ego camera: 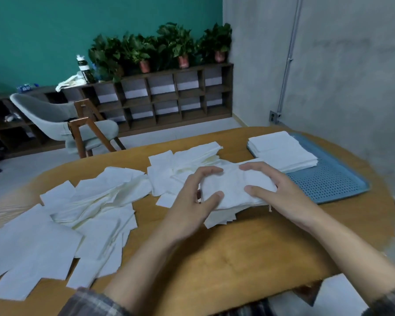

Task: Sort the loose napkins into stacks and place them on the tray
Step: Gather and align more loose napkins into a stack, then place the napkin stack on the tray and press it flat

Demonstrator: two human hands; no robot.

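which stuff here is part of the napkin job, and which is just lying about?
Job:
loose napkins
bundle, gripped by left hand and right hand
tray
stack on the tray

Lying about:
chair
bottle
plants
shelf

Left frame edge cuts off loose napkins (32, 247). Finished stack (283, 151) hides upper-left part of tray (328, 185); left hand (192, 201) and right hand (283, 197) cover sides of napkin bundle (233, 190). Upper left, bottle (83, 69) label unreadable.
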